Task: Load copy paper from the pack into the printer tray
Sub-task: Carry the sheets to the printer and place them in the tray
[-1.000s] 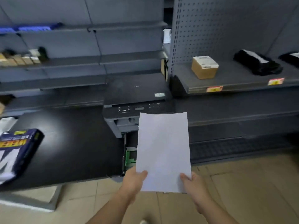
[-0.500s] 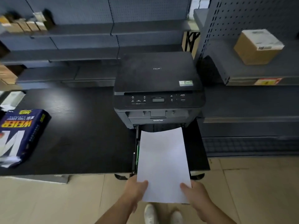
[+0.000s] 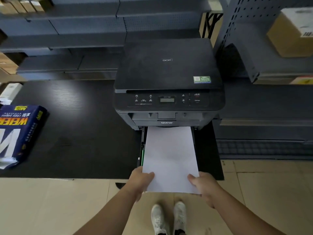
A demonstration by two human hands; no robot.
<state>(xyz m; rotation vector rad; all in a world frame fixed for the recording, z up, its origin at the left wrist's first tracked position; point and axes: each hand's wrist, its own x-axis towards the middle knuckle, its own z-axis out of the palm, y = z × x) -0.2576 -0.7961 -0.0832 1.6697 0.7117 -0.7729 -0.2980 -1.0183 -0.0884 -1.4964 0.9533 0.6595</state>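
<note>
A black printer [image 3: 167, 78] stands on a dark low table [image 3: 81, 133], its paper tray [image 3: 142, 146] pulled out toward me. A stack of white copy paper [image 3: 170, 156] lies over the tray, its far edge at the printer's front opening. My left hand [image 3: 141, 179] grips the paper's near left corner, and my right hand [image 3: 202, 183] grips the near right corner. The blue opened paper pack [image 3: 18, 131] lies at the table's left end.
Grey shelving runs behind and to the right, with a cardboard box [image 3: 291, 31] on the right shelf. Small boxes [image 3: 22, 4] sit on the upper left shelf. My white shoes [image 3: 167, 217] stand on the beige tiled floor below the table edge.
My view has come closer and tipped down over the printer. The paper has gone from held up in front of the printer to lowered flat over the tray, its far edge now at the opening.
</note>
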